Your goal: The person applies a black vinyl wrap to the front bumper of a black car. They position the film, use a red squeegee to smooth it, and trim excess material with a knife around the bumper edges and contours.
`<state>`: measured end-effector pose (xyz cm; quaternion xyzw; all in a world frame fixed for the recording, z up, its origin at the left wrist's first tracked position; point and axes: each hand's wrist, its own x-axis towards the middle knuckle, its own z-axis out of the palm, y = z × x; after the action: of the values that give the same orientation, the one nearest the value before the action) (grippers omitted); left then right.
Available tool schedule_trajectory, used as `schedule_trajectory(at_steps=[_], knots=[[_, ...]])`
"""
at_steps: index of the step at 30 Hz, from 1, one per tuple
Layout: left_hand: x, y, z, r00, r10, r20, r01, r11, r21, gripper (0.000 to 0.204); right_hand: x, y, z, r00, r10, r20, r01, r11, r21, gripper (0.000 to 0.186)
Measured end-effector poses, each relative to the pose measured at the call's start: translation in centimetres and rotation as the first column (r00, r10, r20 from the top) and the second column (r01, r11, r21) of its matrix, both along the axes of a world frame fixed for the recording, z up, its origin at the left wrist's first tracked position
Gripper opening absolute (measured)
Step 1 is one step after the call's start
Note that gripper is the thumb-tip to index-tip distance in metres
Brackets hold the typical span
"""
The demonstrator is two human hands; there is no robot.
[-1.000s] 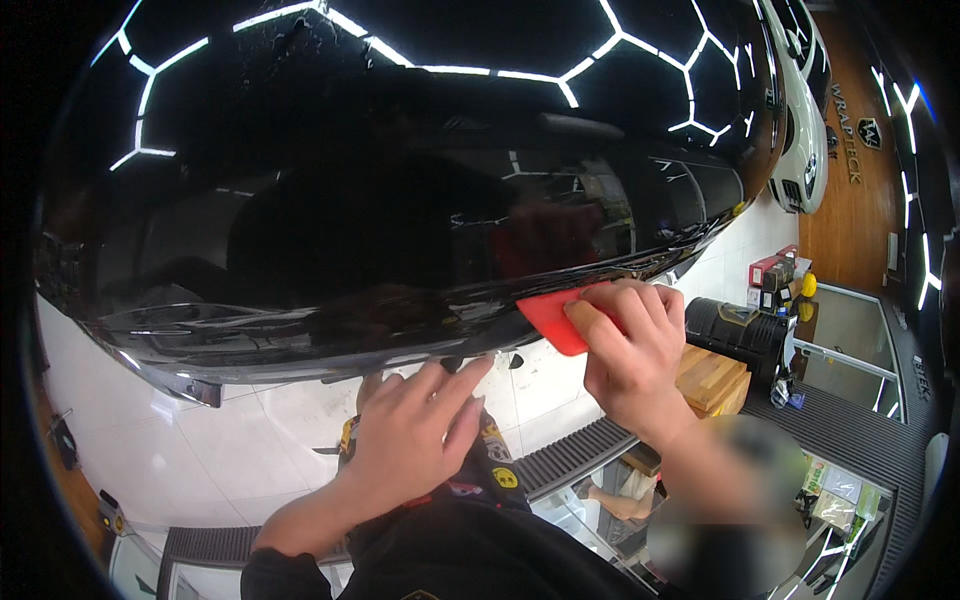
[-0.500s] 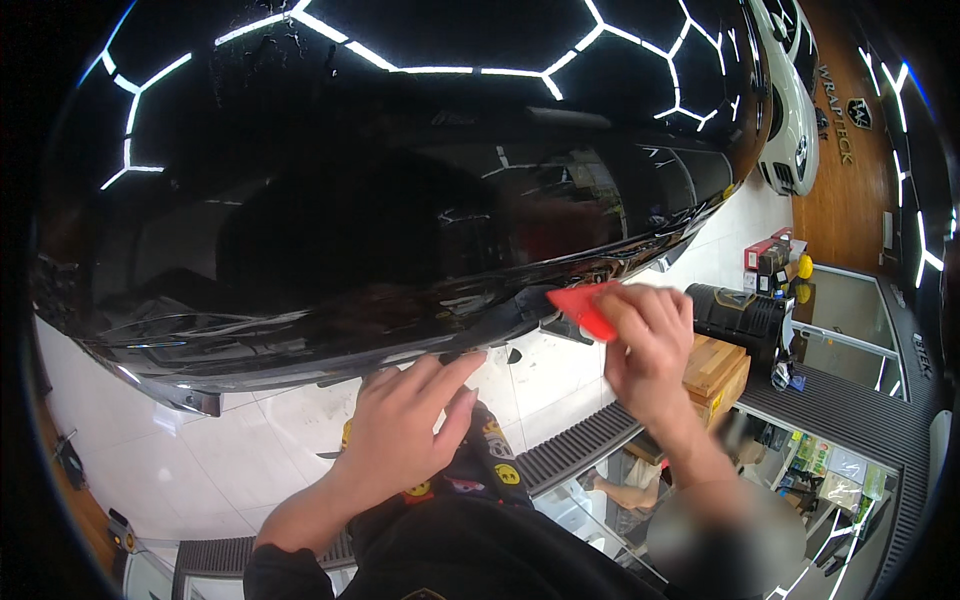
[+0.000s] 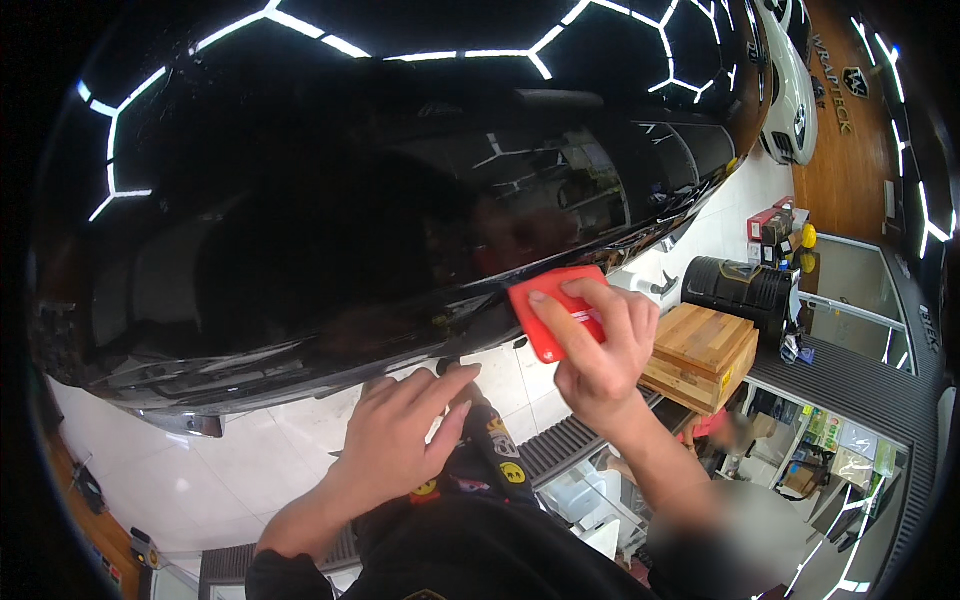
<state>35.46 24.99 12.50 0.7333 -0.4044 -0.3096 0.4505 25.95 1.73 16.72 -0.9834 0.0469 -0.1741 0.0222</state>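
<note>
Right hand (image 3: 600, 350) is gripping a red squeegee card (image 3: 556, 310), fingers curled over its top face and thumb hidden beneath, and is pressing the card's upper edge against the lower edge of the glossy black car panel (image 3: 400, 200). The card is sitting at the panel's bottom lip, toward its right-hand end, tilted so its far corner is meeting the painted surface.

Left hand (image 3: 400, 440) is holding nothing: fingers extended and loosely spread, fingertips touching or just under the panel's lower edge, left of the card. Whether they are pinning a film edge there cannot be told; any film is invisible against the black gloss.

Judged step: working the card along the bottom lip of the panel, smoothing or tucking at the edge, with the left hand bracing nearby. The next move is calling for steady pressure with the card kept flat to the lip, and for the left fingertips staying just ahead of or behind the stroke.

Containers: a black drum (image 3: 740, 290) is standing beyond the right hand on the white tiled floor (image 3: 250, 450); its contents are not visible. A wooden box (image 3: 705, 355) is sitting just beside it, top closed. Red and dark boxes (image 3: 772, 225) are stacked farther back; their contents cannot be told.
</note>
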Motion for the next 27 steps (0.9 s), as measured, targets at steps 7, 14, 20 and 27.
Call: schedule_trajectory(at_steps=[7,14,20,27], knots=[[0.5,-0.4,0.4,1.000,0.005,0.004,-0.005,0.999,-0.047,0.036,-1.5,-4.3,0.0,0.996,-0.069,0.055,0.069,0.998,0.007,0.053],[2.6,-0.2,2.2,0.970,0.244,-0.003,-0.244,0.965,-0.093,0.029,1.0,4.1,0.6,0.999,0.032,0.028,-0.035,0.993,0.116,0.050],[3.2,2.4,2.1,0.946,0.325,-0.009,-0.324,0.939,-0.116,0.028,0.8,3.7,-0.3,1.000,0.008,0.030,-0.009,0.999,0.046,0.052],[2.3,3.5,2.3,0.955,0.290,-0.069,-0.296,0.948,-0.113,0.026,1.6,4.9,-1.1,0.993,0.048,0.107,-0.055,0.997,0.059,0.051]])
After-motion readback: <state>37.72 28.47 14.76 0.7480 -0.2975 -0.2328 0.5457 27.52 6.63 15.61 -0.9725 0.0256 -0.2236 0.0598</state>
